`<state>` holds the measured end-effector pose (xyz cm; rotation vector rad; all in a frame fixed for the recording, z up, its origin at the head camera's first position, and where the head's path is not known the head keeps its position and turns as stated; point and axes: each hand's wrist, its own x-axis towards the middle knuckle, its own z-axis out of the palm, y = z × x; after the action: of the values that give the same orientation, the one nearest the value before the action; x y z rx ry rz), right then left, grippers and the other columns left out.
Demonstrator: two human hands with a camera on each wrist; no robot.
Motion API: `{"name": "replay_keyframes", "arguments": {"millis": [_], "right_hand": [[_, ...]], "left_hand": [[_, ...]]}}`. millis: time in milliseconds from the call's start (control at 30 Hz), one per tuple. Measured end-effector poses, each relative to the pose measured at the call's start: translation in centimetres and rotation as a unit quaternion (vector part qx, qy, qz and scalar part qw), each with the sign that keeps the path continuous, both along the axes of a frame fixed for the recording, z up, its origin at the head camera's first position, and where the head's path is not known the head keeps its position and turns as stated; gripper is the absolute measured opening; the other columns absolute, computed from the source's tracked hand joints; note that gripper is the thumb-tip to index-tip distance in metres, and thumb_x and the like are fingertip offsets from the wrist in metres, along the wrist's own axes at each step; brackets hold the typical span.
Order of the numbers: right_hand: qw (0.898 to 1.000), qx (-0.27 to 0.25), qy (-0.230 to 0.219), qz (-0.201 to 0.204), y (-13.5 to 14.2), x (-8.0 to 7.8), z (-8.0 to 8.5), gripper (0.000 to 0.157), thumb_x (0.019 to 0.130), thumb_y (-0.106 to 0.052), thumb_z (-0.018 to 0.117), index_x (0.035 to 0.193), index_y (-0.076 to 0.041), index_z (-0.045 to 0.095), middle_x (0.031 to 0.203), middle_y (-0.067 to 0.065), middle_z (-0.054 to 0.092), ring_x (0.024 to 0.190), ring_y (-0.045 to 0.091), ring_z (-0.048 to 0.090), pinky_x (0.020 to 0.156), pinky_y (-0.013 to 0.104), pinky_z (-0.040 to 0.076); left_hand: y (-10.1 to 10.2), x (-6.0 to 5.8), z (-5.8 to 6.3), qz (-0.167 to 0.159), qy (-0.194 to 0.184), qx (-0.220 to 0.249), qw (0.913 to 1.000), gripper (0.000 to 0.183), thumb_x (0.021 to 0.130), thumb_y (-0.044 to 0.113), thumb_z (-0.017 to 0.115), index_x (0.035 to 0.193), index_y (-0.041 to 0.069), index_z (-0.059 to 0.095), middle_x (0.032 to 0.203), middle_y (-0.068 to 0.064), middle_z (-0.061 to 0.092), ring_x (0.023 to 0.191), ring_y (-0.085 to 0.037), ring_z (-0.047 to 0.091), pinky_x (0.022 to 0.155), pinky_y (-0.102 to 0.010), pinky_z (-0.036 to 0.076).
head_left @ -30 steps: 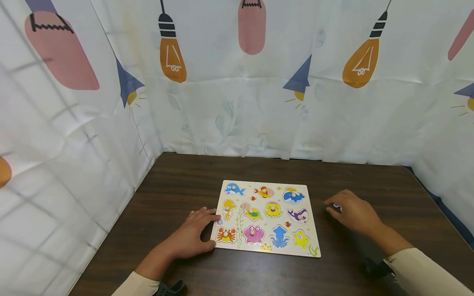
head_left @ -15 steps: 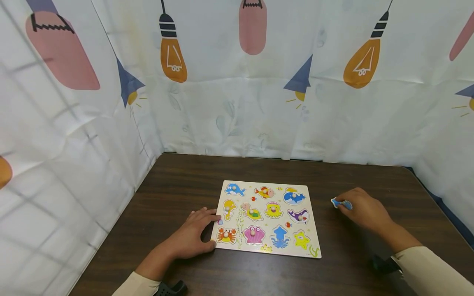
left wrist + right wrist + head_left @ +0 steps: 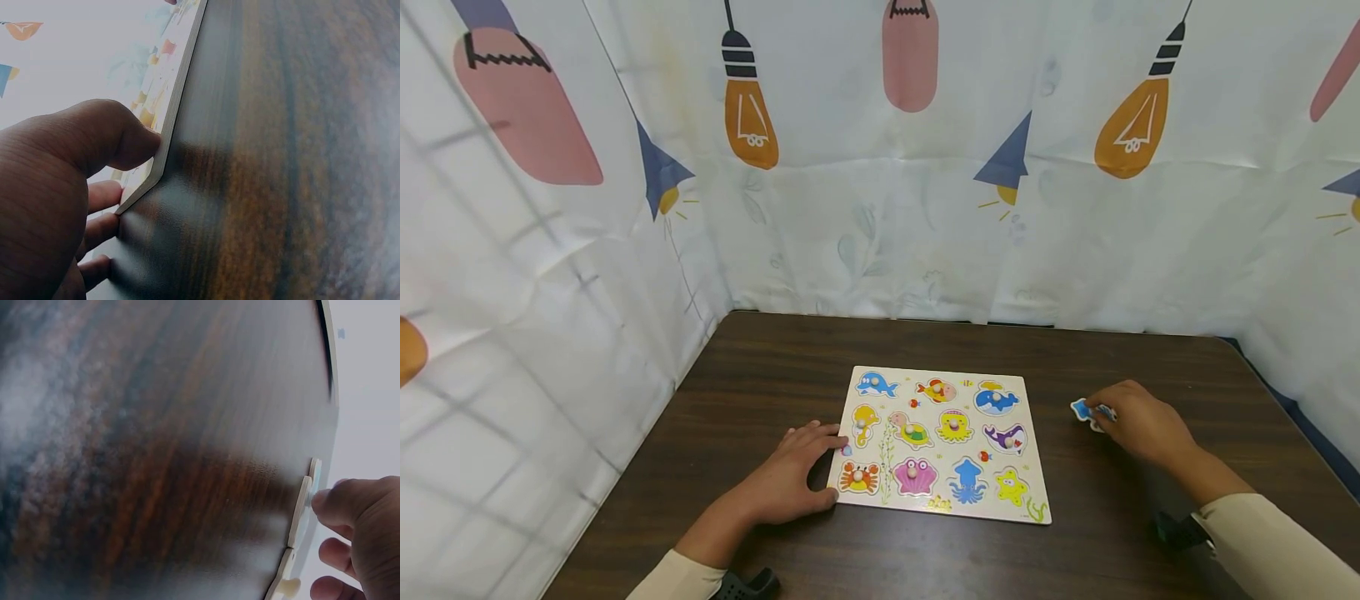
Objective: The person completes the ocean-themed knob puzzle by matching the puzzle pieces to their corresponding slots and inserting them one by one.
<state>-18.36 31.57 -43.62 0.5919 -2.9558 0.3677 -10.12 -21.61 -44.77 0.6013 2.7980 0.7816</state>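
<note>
A cream wooden puzzle board (image 3: 940,503) with sea-animal shapes lies flat on the table. My left hand (image 3: 793,475) rests at its left side, index finger on the edge by the crab piece (image 3: 858,477), thumb at the near corner. In the left wrist view the thumb (image 3: 128,140) presses against the board's edge. To the right of the board, my right hand (image 3: 1138,421) pinches the knob of a blue puzzle piece (image 3: 1081,409) low over the table. The right wrist view shows more thin pieces there, one with a pale knob (image 3: 289,587). The blue squid shape (image 3: 967,480) shows no knob.
The dark wood-grain table (image 3: 760,375) reaches back to a white patterned curtain (image 3: 880,233). More curtain hangs along the left side. Dark wrist straps (image 3: 748,585) sit by both sleeves.
My right hand has shifted slightly right, and the blue piece, mostly hidden at first, now shows at its fingertips with white edging beneath. The left hand and board have stayed put.
</note>
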Motion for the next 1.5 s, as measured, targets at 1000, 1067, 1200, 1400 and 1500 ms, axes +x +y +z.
{"name": "replay_keyframes", "arguments": {"millis": [1000, 1067, 1200, 1400, 1500], "right_hand": [[1.0, -0.005, -0.005, 0.023, -1.7, 0.5, -0.3, 0.015, 0.084, -0.012, 0.083, 0.098, -0.016, 0.079, 0.1, 0.001, 0.067, 0.091, 0.02, 0.062, 0.062, 0.037, 0.054], [1.0, -0.008, -0.006, 0.023, -1.8, 0.7, -0.3, 0.014, 0.084, -0.013, 0.084, 0.097, -0.017, 0.079, 0.1, 0.001, 0.067, 0.089, 0.02, 0.063, 0.061, 0.037, 0.054], [1.0, -0.013, -0.003, 0.027, -2.0, 1.0, -0.2, 0.012, 0.084, -0.015, 0.085, 0.094, -0.02, 0.079, 0.099, 0.0, 0.066, 0.088, 0.018, 0.063, 0.06, 0.035, 0.054], [0.999, -0.021, 0.006, 0.037, -2.6, 1.5, 0.1, 0.013, 0.084, -0.017, 0.085, 0.094, -0.023, 0.079, 0.098, -0.003, 0.066, 0.086, 0.014, 0.062, 0.059, 0.032, 0.052], [0.999, -0.027, 0.012, 0.045, -3.1, 1.8, 0.4, 0.013, 0.084, -0.017, 0.085, 0.093, -0.024, 0.079, 0.097, -0.007, 0.066, 0.086, 0.013, 0.061, 0.059, 0.03, 0.052]], "left_hand": [[0.0, -0.2, -0.1, 0.005, 0.0, -0.005, 1.0, 0.067, 0.085, 0.031, 0.078, 0.146, 0.016, 0.055, 0.156, -0.008, 0.043, 0.15, -0.039, 0.026, 0.119, -0.066, 0.013], [0.0, -0.2, -0.2, 0.005, -0.002, -0.004, 1.0, 0.067, 0.085, 0.031, 0.078, 0.146, 0.016, 0.055, 0.156, -0.008, 0.043, 0.15, -0.039, 0.026, 0.119, -0.066, 0.013], [0.0, -0.2, -0.3, 0.003, -0.003, -0.004, 1.0, 0.067, 0.085, 0.031, 0.078, 0.146, 0.016, 0.055, 0.156, -0.007, 0.043, 0.151, -0.039, 0.026, 0.12, -0.065, 0.013], [0.0, -0.2, -0.2, 0.003, -0.004, -0.002, 1.0, 0.067, 0.085, 0.031, 0.078, 0.146, 0.016, 0.055, 0.157, -0.007, 0.043, 0.151, -0.039, 0.025, 0.12, -0.066, 0.013], [0.0, -0.2, -0.1, 0.004, -0.005, -0.003, 1.0, 0.067, 0.085, 0.031, 0.078, 0.146, 0.016, 0.055, 0.157, -0.008, 0.042, 0.151, -0.039, 0.025, 0.12, -0.065, 0.012]]}}
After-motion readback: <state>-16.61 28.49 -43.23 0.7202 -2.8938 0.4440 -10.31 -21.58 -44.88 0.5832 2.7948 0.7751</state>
